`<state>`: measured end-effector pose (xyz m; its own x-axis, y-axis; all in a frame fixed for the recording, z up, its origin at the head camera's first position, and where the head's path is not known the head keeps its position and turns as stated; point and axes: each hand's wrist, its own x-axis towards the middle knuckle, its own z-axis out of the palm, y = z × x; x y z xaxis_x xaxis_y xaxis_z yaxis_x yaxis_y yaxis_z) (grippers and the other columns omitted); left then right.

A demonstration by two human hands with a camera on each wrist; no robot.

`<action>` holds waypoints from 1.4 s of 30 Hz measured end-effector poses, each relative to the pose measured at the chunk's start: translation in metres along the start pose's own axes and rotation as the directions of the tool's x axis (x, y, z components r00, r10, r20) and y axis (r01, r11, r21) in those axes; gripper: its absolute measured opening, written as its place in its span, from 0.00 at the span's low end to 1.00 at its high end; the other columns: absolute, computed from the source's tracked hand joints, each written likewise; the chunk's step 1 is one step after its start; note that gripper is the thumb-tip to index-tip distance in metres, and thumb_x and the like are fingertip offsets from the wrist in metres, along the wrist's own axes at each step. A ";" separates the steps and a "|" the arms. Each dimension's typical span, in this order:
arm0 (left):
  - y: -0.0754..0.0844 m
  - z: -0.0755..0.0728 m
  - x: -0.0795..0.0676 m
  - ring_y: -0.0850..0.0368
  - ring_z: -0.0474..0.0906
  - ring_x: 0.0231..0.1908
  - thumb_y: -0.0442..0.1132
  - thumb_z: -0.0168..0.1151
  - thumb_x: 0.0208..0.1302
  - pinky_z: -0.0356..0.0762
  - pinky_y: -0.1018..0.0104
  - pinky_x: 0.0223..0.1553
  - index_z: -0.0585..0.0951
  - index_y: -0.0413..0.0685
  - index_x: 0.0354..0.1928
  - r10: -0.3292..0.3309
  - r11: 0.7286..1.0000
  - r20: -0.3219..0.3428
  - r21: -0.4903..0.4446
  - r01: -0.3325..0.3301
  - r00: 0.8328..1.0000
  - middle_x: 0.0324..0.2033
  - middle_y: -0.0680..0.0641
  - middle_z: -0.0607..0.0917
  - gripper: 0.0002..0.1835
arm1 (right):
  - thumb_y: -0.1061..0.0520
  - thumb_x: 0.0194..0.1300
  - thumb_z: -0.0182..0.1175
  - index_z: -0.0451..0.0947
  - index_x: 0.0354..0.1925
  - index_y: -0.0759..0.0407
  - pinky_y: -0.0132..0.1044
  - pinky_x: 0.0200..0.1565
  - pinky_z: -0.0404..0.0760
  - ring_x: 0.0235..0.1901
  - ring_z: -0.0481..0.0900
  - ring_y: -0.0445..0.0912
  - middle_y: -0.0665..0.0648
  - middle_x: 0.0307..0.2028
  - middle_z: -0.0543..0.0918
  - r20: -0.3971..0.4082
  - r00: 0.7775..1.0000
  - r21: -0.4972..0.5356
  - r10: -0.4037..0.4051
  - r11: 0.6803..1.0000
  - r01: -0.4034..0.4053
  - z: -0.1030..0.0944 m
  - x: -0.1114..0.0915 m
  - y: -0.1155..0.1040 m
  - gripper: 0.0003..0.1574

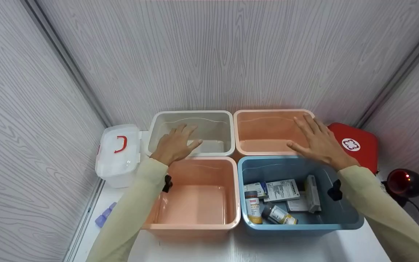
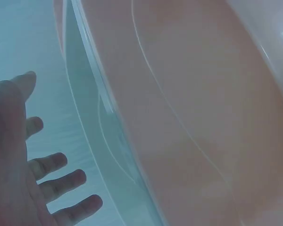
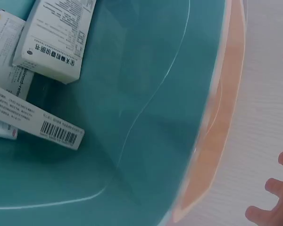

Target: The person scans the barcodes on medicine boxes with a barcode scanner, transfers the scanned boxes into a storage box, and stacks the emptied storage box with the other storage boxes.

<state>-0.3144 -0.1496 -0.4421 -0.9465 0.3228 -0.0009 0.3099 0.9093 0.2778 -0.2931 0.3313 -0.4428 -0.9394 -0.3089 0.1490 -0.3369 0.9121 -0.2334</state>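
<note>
My left hand (image 1: pixel 176 145) hovers with spread fingers over the grey bin (image 1: pixel 191 112) at the back left. Above the right end of the peach bin (image 1: pixel 267 111) at the back right, my right hand (image 1: pixel 318 143) is held out, its fingers also apart. Neither hand holds anything. Under the right wrist stands a blue bin (image 1: pixel 304 227) with several medicine boxes (image 1: pixel 281 190) and two dark-capped bottles (image 1: pixel 254 211); one bottle (image 1: pixel 282 215) lies tilted. In the right wrist view, a slim box (image 3: pixel 61 132) shows a barcode. Another peach bin (image 1: pixel 191 227) sits below the left wrist.
On the far left is a clear-white case (image 1: pixel 120 158) with a red handle, and a purple object (image 1: pixel 104 216) lies near the left sleeve. A red first-aid case (image 1: pixel 362 145) and a dark, red-lit device (image 1: pixel 406 182) with a cable stand at right. Walls close in behind and at both sides.
</note>
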 end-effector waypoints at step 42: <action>0.125 0.057 -0.042 0.57 0.80 0.33 0.59 0.50 0.86 0.81 0.61 0.40 0.80 0.58 0.56 0.351 0.935 0.296 -0.064 -0.348 0.889 0.32 0.53 0.80 0.17 | 0.51 0.76 0.68 0.80 0.70 0.54 0.58 0.59 0.83 0.57 0.84 0.55 0.60 0.60 0.83 0.410 0.762 0.380 -0.500 0.854 0.356 0.073 -0.002 -0.087 0.27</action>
<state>-0.2303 -0.0347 -0.4625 -0.7055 0.6835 -0.1876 0.6134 0.7214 0.3215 -0.2669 0.2330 -0.4927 -0.5737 -0.8025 -0.1637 -0.6464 0.5664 -0.5112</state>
